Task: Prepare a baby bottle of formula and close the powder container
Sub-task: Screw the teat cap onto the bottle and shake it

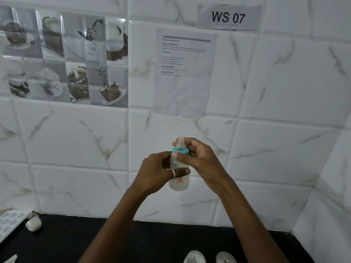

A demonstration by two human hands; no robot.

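Observation:
A small clear baby bottle [179, 184] with whitish liquid is held upright in the air in front of the tiled wall. It has a teal collar [182, 150] and a clear teat [181, 141] on top. My left hand [158, 172] wraps the bottle's body from the left. My right hand [197, 158] grips the teal collar and teat from the right. The powder container cannot be identified with certainty.
A black counter [76, 242] runs along the bottom. A small white cap-like object [33, 223] and a white moulded tray [9, 224] lie at the left. Two shiny round metal tops [194, 258] [226, 258] show at the bottom edge. A side wall stands at the right.

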